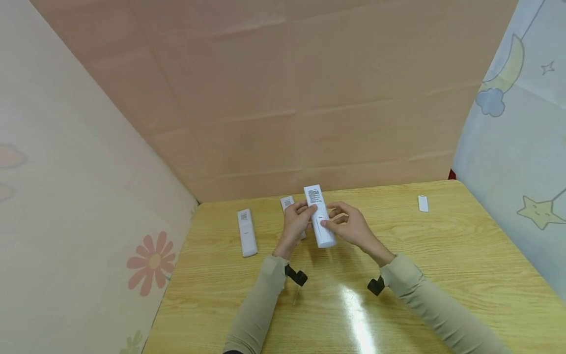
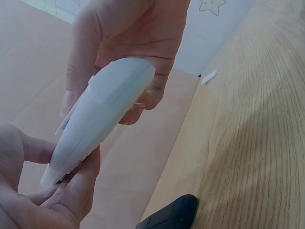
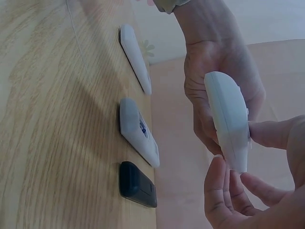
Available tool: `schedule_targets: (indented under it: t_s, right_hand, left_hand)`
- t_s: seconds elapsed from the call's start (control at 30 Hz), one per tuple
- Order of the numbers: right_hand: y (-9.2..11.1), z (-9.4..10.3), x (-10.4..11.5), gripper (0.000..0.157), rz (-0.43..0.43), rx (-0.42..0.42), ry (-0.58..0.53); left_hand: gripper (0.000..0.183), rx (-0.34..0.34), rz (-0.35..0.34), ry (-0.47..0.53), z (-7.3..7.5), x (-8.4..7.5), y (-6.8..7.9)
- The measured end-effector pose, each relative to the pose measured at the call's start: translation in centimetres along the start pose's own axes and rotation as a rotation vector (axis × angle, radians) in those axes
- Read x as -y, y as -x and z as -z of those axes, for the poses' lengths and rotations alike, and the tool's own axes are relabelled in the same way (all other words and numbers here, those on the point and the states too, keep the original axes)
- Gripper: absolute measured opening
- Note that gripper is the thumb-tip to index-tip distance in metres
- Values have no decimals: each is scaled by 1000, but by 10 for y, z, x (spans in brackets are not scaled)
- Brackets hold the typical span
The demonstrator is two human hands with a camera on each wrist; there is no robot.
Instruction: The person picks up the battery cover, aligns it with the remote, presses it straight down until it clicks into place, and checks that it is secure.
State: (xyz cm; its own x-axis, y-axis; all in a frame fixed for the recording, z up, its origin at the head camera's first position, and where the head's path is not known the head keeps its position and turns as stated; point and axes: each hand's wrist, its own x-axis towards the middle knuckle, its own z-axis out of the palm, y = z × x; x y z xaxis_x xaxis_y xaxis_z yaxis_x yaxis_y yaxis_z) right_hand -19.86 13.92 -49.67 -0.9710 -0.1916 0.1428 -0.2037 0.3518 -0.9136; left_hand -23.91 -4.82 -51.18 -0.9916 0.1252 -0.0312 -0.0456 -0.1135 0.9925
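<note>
A white remote control (image 1: 319, 223) is held above the table, its label and battery cover turned up. My left hand (image 1: 295, 222) grips its left side, thumb over the back below the label. From the right, my right hand (image 1: 351, 227) pinches it, thumb on the battery cover and fingers at the edge and underside. In the left wrist view, the cover's thin edge (image 2: 63, 125) stands out from the body by the right thumb. Partly behind the left hand lies a second white remote (image 1: 287, 201); the right wrist view shows its battery compartment (image 3: 143, 128) uncovered.
A third white remote (image 1: 247, 233) lies face down at the table's left. A loose white battery cover (image 1: 423, 203) rests at the far right. A black handheld device (image 3: 138, 184), hidden by the hands in the head view, lies beside the uncovered remote. A partition (image 1: 309, 123) stands behind the table.
</note>
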Motion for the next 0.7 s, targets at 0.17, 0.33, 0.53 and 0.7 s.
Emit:
schedule_targets:
  t_s: [0.17,0.33,0.53,0.7]
  right_hand:
    - [1,-1,-1,53,-22,24,-49]
    - [1,-1,-1,52,-50,44,-105]
    - [3,1,-4,50,-90,95,-188]
    - [5,1,-5,49,-142,153,-254]
  left_hand:
    - [43,-1,-2,-1,0,-1,1]
    - [43,3,-4,11,-1,-2,2]
    - [43,1,-4,5,-1,-4,3]
    - [45,12,-6,7,-1,-5,5]
